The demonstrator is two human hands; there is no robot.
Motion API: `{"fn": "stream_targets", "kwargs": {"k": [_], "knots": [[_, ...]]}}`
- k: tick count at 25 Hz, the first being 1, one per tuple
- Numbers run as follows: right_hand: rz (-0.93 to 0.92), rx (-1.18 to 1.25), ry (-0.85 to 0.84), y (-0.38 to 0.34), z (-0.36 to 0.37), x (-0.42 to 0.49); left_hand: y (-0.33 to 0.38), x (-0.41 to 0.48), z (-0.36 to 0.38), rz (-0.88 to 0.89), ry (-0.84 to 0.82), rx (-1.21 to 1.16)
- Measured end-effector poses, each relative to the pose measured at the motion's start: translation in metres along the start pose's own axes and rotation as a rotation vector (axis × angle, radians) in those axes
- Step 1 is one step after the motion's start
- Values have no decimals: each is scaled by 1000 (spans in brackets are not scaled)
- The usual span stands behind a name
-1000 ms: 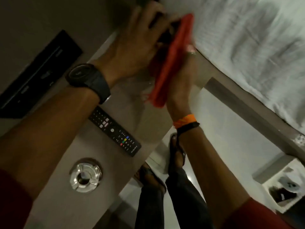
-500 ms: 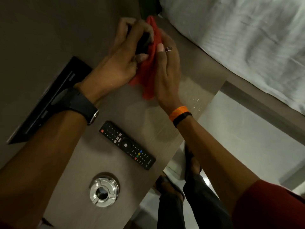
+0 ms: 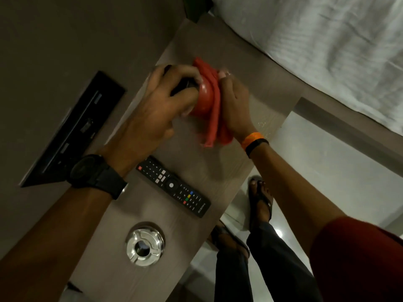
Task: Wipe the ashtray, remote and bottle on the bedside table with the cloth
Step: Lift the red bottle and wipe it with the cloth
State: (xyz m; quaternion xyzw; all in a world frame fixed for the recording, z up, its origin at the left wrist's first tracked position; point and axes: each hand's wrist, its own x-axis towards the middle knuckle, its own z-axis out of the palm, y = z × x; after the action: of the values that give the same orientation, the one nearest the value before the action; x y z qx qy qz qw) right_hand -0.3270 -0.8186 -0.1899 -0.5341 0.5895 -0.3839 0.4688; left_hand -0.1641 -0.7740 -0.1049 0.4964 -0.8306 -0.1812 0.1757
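Note:
My left hand (image 3: 161, 105) grips a dark bottle (image 3: 182, 88) over the far part of the bedside table (image 3: 218, 171); only a small dark patch of the bottle shows between my fingers. My right hand (image 3: 234, 105) presses a folded red cloth (image 3: 209, 105) against the bottle's side. The cloth wraps most of the bottle and hangs down toward the table. A black remote (image 3: 173, 186) lies flat in the middle of the table. Nearer to me stands a shiny round metal ashtray (image 3: 145, 245). Neither is touched.
A black wall panel (image 3: 72, 131) is set into the wall at the left. A bed with white sheets (image 3: 327, 51) runs along the right. Below the table's edge are my sandalled feet (image 3: 259, 199) on a pale floor.
Both hands with the bottle and cloth have come down from high up toward the table. The cloth has shifted around the bottle. Remote and ashtray have stayed put.

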Motion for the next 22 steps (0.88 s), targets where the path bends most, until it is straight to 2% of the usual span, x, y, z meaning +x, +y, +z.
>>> {"fn": "stream_targets", "kwargs": {"k": [2, 4, 7, 10, 12, 13, 15, 17, 20, 22], "knots": [[139, -139, -77, 15, -18, 17, 5, -2, 2, -15, 10, 68], [212, -227, -78, 20, -28, 31, 0, 3, -1, -198, 80, 3], [58, -65, 156, 2, -24, 24, 2, 20, 0, -539, 116, -75], [-226, 142, 232, -7, 14, -11, 17, 47, 14, -691, 285, -77], [-317, 6, 200, 2, 32, -21, 17, 60, 16, -763, 394, -56], [-322, -105, 201, 14, 30, -15, 13, 63, 13, -811, 391, -15], [-178, -164, 250, 33, 12, 6, 5, 67, 9, -885, 356, 55], [-3, -87, 227, 40, -7, 24, 3, 73, 3, -850, 326, 67], [176, 34, 223, 34, -24, 41, 11, 81, -7, -702, 253, 151], [212, 172, 207, 23, -44, 48, 14, 81, -14, -559, 205, 242]]}}
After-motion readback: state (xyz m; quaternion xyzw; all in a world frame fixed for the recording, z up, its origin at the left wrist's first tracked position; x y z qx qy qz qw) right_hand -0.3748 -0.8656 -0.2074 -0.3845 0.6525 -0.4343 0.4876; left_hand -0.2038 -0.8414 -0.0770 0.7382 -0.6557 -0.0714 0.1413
